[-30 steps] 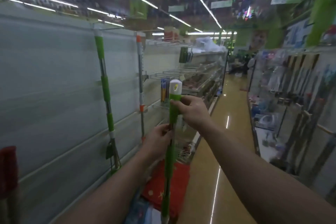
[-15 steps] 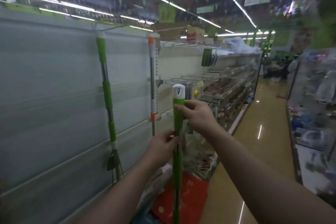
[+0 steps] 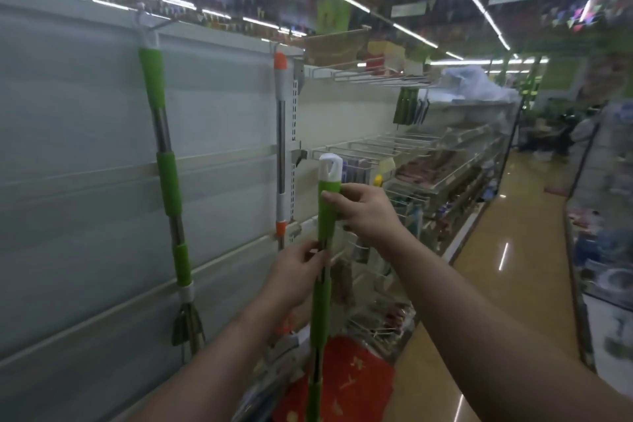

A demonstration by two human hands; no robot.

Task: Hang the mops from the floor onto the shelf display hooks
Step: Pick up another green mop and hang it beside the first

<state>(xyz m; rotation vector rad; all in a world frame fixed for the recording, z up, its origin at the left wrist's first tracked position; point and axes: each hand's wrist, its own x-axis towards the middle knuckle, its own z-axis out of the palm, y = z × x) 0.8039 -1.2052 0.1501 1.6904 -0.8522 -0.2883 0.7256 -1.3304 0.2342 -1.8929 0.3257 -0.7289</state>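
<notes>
Both hands have kept their places on the mop since the earlier frames, while the view has swung further toward the shelving, so the hanging mops now look larger and sit more to the left.

Head view: the held mop (image 3: 328, 212) stands upright in front of the person. Its white hanging cap (image 3: 330, 166) is level with the middle of the shelf panel (image 3: 85, 120) and well below the hooks. The right hand (image 3: 368, 212) is clamped on the upper green grip just under the cap, with the thumb laid across the front and the fingers wrapped behind. The left hand (image 3: 296, 272) grips the shaft lower down, at the gap between the two green sleeves, with its fingers curled round it. The lower end of the shaft runs out of the bottom of the picture.

Against the panel a green mop (image 3: 167, 181) hangs from a hook (image 3: 144, 15) at the top edge. To its right an orange-capped mop (image 3: 281, 147) hangs beside the slotted upright. Wire racks (image 3: 376, 144) with blurred goods run on down the aisle. A red pack (image 3: 356, 384) lies low behind the held shaft, beside the glossy floor (image 3: 507, 284).
</notes>
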